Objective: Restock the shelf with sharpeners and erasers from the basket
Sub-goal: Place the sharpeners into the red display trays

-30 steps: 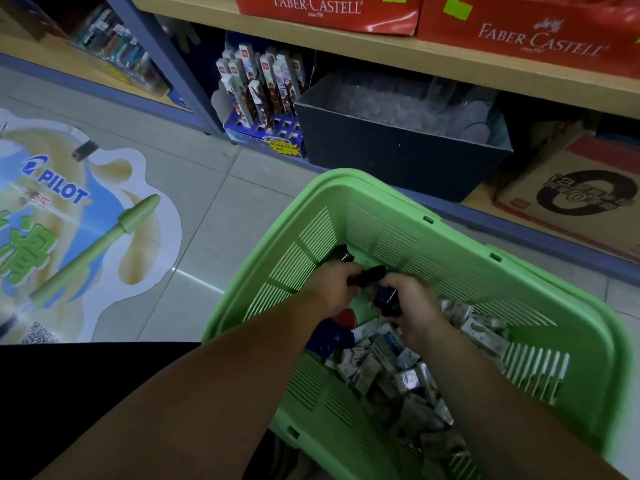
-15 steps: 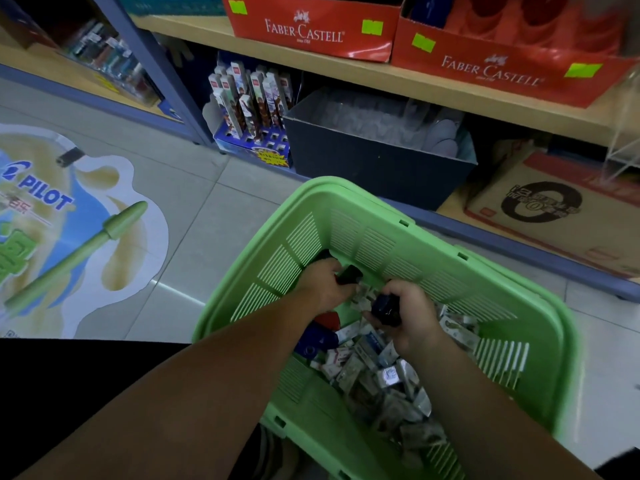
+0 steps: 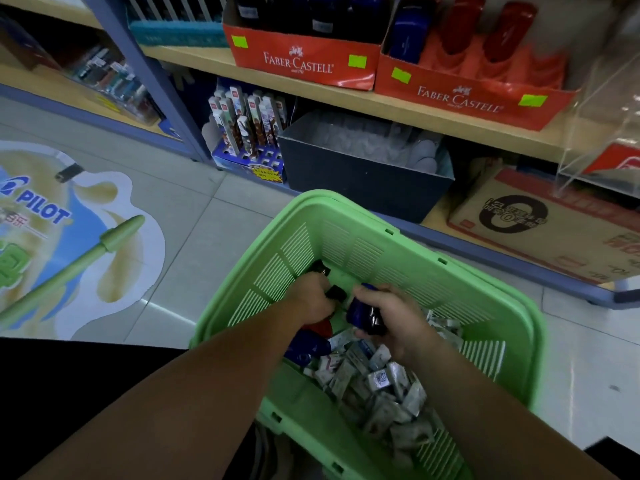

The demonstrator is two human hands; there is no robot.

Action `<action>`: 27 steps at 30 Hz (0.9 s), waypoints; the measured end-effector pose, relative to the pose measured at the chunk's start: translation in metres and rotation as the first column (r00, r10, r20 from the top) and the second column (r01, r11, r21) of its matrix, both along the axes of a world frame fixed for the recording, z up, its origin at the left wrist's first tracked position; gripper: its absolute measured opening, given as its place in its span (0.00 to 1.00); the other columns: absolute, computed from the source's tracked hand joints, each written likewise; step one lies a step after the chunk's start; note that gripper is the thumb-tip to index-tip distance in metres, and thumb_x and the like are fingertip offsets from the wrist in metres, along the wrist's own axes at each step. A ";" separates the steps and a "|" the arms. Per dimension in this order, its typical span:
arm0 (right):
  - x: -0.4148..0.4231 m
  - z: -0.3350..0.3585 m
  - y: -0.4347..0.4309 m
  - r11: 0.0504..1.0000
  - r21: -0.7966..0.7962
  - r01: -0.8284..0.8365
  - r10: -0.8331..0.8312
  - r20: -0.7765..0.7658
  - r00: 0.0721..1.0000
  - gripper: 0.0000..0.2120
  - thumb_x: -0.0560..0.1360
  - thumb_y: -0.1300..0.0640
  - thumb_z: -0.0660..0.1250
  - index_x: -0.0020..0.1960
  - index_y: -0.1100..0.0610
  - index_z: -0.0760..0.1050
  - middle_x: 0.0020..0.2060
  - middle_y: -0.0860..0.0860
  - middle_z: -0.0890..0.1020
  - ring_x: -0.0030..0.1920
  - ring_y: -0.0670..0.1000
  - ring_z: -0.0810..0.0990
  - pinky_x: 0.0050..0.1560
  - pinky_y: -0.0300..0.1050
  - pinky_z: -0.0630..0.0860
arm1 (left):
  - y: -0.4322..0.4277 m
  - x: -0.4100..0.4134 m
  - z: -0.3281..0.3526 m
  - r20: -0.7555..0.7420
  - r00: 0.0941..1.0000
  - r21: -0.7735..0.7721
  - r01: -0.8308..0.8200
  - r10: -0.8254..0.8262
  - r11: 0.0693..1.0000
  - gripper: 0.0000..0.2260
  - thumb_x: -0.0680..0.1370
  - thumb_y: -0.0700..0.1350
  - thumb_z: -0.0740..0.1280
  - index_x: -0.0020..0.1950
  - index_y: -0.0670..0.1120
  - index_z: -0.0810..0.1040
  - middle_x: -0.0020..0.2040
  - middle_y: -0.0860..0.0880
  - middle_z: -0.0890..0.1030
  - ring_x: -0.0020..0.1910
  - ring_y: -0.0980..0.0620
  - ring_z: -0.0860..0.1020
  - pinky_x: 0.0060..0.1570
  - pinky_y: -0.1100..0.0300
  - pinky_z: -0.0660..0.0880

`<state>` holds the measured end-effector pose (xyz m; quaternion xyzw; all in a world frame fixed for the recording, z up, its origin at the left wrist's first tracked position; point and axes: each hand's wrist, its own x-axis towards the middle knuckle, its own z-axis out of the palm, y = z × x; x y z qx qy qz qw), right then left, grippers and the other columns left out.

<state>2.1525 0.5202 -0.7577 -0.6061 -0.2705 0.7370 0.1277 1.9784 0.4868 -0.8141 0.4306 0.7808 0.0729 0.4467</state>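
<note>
Green plastic basket [image 3: 363, 252] is sitting before the shelf [image 3: 346, 98]; inside it the left hand [image 3: 311, 299] is gripping a black sharpener [image 3: 335, 293], the right hand [image 3: 398, 320] is curling round a blue sharpener [image 3: 367, 315], both above the heaped wrapped erasers [image 3: 377, 379].

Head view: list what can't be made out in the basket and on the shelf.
All head view:
- Left hand: fingers curl away; the black item it grips is mostly covered, type unclear.
- Blue sharpener: half wrapped by right hand.
- Basket floor: buried under erasers and arms.
- Red trays: contents cut by the top edge, blurred.
</note>
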 end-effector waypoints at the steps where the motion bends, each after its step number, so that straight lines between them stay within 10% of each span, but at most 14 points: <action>1: 0.000 0.010 0.001 0.999 0.031 -0.040 0.040 0.013 0.999 0.20 0.73 0.55 0.81 0.59 0.61 0.77 0.55 0.62 0.82 0.50 0.63 0.85 0.41 0.53 0.84 | -0.003 -0.002 0.006 0.046 0.999 0.026 -0.025 0.023 0.999 0.05 0.77 0.46 0.74 0.42 0.49 0.80 0.44 0.48 0.83 0.44 0.48 0.81 0.45 0.58 0.80; 11: -0.002 0.141 0.027 0.882 0.355 -0.309 0.253 0.197 0.947 0.20 0.67 0.55 0.85 0.50 0.63 0.80 0.39 0.60 0.86 0.34 0.57 0.84 0.33 0.49 0.83 | 0.008 -0.006 0.161 0.365 0.931 0.149 -0.070 0.011 0.986 0.14 0.81 0.49 0.70 0.65 0.47 0.77 0.45 0.44 0.84 0.31 0.50 0.84 0.24 0.62 0.73; 17: -0.004 0.229 0.048 0.842 0.446 -0.305 0.262 0.156 0.952 0.15 0.74 0.62 0.79 0.57 0.63 0.78 0.47 0.63 0.87 0.43 0.61 0.89 0.48 0.59 0.86 | 0.016 -0.020 0.256 0.342 0.930 0.293 0.029 -0.133 0.956 0.17 0.80 0.44 0.71 0.69 0.53 0.75 0.53 0.46 0.84 0.44 0.53 0.86 0.30 0.61 0.74; 27: 0.004 0.311 0.075 0.825 0.553 -0.116 0.188 -0.074 0.979 0.21 0.70 0.58 0.80 0.59 0.63 0.79 0.52 0.63 0.87 0.51 0.62 0.88 0.48 0.58 0.85 | 0.043 -0.016 0.346 0.434 0.871 0.445 0.016 -0.231 0.895 0.21 0.78 0.38 0.71 0.68 0.55 0.78 0.55 0.45 0.84 0.33 0.59 0.81 0.29 0.61 0.73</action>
